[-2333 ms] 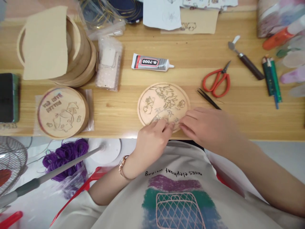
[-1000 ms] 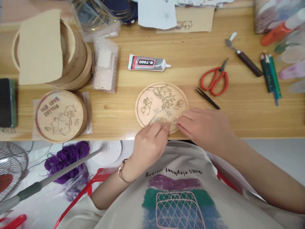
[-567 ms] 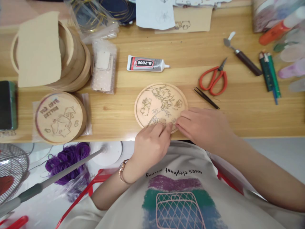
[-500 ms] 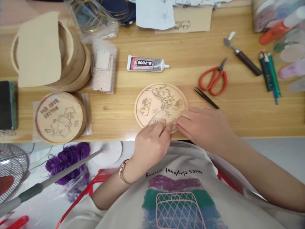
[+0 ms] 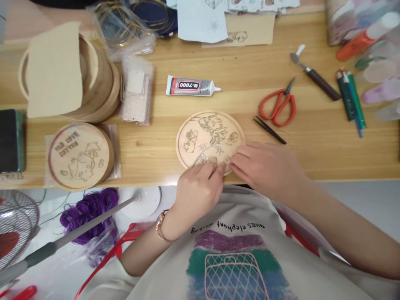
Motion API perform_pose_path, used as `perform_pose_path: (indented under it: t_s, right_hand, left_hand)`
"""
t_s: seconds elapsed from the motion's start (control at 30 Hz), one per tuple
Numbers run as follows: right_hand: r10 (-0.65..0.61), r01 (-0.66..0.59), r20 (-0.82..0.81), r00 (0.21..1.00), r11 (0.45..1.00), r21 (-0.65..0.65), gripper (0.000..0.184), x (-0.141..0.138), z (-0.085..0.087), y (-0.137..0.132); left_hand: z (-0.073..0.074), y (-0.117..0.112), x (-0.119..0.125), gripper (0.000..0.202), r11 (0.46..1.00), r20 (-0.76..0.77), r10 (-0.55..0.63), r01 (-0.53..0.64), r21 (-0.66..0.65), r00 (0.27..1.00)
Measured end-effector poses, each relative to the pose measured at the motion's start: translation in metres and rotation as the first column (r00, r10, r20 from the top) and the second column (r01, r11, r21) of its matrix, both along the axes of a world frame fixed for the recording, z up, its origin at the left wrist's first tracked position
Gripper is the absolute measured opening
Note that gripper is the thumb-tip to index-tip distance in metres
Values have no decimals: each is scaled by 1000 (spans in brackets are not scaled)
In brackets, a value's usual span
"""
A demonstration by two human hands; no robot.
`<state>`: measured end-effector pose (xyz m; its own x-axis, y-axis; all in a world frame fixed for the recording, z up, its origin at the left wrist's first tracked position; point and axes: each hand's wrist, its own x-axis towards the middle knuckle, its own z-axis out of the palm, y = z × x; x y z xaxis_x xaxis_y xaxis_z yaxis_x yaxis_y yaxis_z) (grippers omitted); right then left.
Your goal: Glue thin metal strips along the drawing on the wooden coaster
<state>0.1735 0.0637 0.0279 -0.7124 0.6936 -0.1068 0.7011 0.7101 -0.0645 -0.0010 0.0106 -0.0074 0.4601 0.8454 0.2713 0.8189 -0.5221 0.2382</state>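
Observation:
A round wooden disc with a raised rim lies at the table's front edge, bearing line drawings of pandas, leaves and flowers. My left hand is closed over its near rim, fingers curled, hiding part of a drawing. From the right, my right hand bends its closed fingers onto the near right rim, by a small drawn flower. The fingertips of both hands almost meet there; anything tiny between them cannot be made out. Beyond the disc lies a B-7000 glue tube. Black tweezers rest close to my right hand.
Red-handled scissors, a palette knife and pens lie to the right. At left are a drawn-on round wooden box, stacked wooden rounds, a bagged packet and a phone. Papers lie at the back.
Both hands keep almost the same place and grip on the disc. The view has shifted slightly; nothing on the table has visibly been moved.

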Motion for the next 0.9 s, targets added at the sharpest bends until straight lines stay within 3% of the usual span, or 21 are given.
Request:
perform_pose_path:
  t_s: [0.2, 0.27, 0.33, 0.4, 0.5, 0.53, 0.63, 0.73, 0.8, 0.83, 0.87, 0.9]
  right_hand:
    - [19, 11, -167, 986, 984, 176, 16, 14, 8, -1]
    - [-10, 76, -256, 967, 965, 251, 15, 22, 15, -3]
    - [-112, 231, -376, 920, 929, 289, 15, 32, 22, -6]
    - [-275, 441, -494, 825, 860, 257, 19, 43, 25, -9]
    - [-499, 706, -590, 634, 686, 178, 19, 60, 21, -11]
    - [-565, 749, -571, 595, 647, 141, 19, 64, 17, -12]
    - [-704, 802, -476, 527, 597, 5, 16, 73, -1, -15]
    - [-808, 780, -493, 323, 522, -344, 13, 69, -18, -23]
    - [-853, 602, -509, 117, 468, -647, 14, 59, -26, -32]
    - [-880, 473, -471, 51, 437, -765, 18, 53, -29, -36]
    - [-891, 373, -454, 7, 424, -826, 22, 45, -32, -40]
    - [-902, 287, -432, 12, 417, -862, 26, 38, -34, -43]
  left_hand:
    - [-2, -1, 0, 24, 1000, 13, 2, -2, -21, 1000]
    - [-2, -1, -1, 24, 1000, 33, 2, -2, -25, 999]
    - [-3, -3, -2, 24, 1000, 82, 3, -1, -30, 997]
    - [-4, -5, -5, 24, 1000, 163, 7, -2, -29, 987]
    - [-5, -6, -13, 26, 999, 262, 47, -51, 8, 964]
    - [-6, -4, -17, 28, 996, 276, 71, -83, 35, 959]
    - [-6, 4, -34, 34, 982, 270, 136, -166, 92, 953]
    - [-5, 14, -51, 43, 988, 205, 138, -148, 39, 969]
    - [-6, 18, -61, 58, 994, 152, 100, -95, -45, 983]
    - [-7, 19, -64, 68, 993, 134, 82, -70, -92, 988]
    - [-9, 19, -66, 78, 990, 122, 70, -53, -133, 990]
    - [-11, 18, -68, 86, 985, 116, 63, -43, -166, 991]
